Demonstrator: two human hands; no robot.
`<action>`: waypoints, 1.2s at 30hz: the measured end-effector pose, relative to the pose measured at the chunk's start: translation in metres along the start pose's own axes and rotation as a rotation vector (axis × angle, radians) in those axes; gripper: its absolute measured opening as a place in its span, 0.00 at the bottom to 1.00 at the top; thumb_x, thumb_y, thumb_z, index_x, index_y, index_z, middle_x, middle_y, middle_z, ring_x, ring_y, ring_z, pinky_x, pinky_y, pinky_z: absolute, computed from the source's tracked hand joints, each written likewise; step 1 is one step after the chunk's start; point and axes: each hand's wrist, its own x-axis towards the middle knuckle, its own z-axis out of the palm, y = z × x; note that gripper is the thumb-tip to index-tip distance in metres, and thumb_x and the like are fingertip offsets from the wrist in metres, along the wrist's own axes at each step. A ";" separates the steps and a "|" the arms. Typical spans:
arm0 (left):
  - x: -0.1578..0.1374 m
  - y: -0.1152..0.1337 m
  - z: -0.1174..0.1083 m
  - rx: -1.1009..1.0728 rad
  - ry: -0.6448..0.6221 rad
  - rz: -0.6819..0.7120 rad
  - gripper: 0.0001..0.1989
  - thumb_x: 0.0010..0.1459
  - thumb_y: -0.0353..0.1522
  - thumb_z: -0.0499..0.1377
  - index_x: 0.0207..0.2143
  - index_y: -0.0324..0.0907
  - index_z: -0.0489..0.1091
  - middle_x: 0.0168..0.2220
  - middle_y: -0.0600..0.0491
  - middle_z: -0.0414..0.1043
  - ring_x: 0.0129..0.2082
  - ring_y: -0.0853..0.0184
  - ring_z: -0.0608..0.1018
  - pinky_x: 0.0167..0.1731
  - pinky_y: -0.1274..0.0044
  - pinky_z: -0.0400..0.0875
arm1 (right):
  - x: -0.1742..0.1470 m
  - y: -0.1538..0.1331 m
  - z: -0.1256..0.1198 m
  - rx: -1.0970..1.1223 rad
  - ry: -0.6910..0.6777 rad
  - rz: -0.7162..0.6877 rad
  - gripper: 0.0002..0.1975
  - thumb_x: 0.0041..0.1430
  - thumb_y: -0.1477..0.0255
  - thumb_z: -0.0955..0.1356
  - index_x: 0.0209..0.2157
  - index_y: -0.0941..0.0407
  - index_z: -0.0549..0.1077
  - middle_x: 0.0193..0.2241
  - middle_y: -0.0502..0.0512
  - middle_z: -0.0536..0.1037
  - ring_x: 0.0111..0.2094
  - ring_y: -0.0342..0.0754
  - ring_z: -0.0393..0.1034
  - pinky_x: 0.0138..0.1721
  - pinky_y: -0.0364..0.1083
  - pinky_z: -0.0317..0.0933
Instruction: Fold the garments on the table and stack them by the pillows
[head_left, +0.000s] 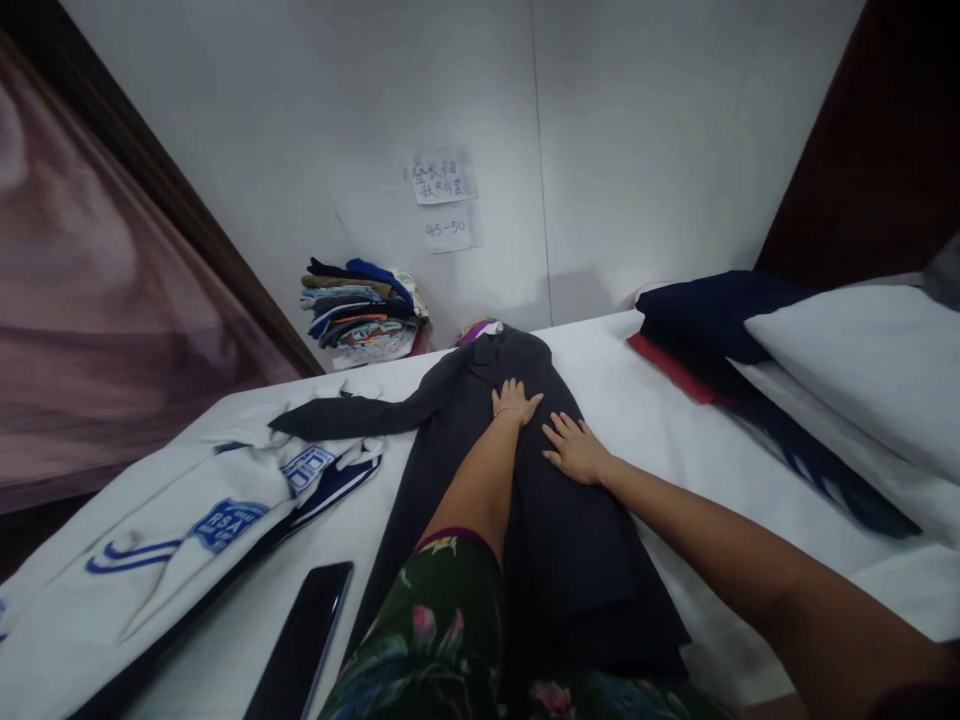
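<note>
A dark grey long-sleeved jacket [461, 425] lies spread on the white table, its collar toward the wall. One sleeve [352, 416] stretches out to the left, over the edge of a white garment. On the right, the other sleeve appears to lie along the body of the jacket. My left hand [514, 402] rests flat on the upper chest, fingers spread. Just to its right, my right hand [576, 450] presses flat on the jacket's right side, fingers also spread. Neither hand grips anything.
A white garment with blue lettering [225, 525] lies at the left, near a black phone [304, 640]. Folded clothes [364, 310] are stacked by the wall. More folded garments [847, 370] are piled at the right. Handwritten paper notes [444, 178] hang on the wall; a pink curtain [112, 280] hangs left.
</note>
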 end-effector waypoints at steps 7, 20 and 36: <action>0.001 -0.011 0.022 0.014 0.049 -0.143 0.37 0.60 0.52 0.37 0.65 0.40 0.49 0.68 0.49 0.42 0.67 0.61 0.45 0.64 0.63 0.40 | 0.000 0.002 0.002 0.004 0.009 -0.034 0.34 0.63 0.54 0.53 0.65 0.59 0.53 0.66 0.64 0.46 0.66 0.59 0.35 0.61 0.62 0.39; -0.048 0.001 -0.004 0.067 -0.063 0.076 0.35 0.61 0.52 0.38 0.65 0.45 0.51 0.68 0.50 0.41 0.67 0.59 0.44 0.63 0.57 0.37 | -0.004 0.000 -0.009 0.017 -0.065 -0.019 0.34 0.63 0.56 0.54 0.65 0.60 0.51 0.67 0.65 0.42 0.67 0.60 0.33 0.62 0.62 0.37; -0.116 -0.006 0.023 0.034 -0.082 0.116 0.32 0.63 0.47 0.40 0.65 0.42 0.50 0.68 0.49 0.41 0.67 0.61 0.44 0.63 0.63 0.42 | -0.135 -0.045 -0.003 0.098 -0.002 -0.193 0.30 0.65 0.56 0.55 0.62 0.57 0.59 0.65 0.61 0.52 0.66 0.56 0.39 0.63 0.60 0.34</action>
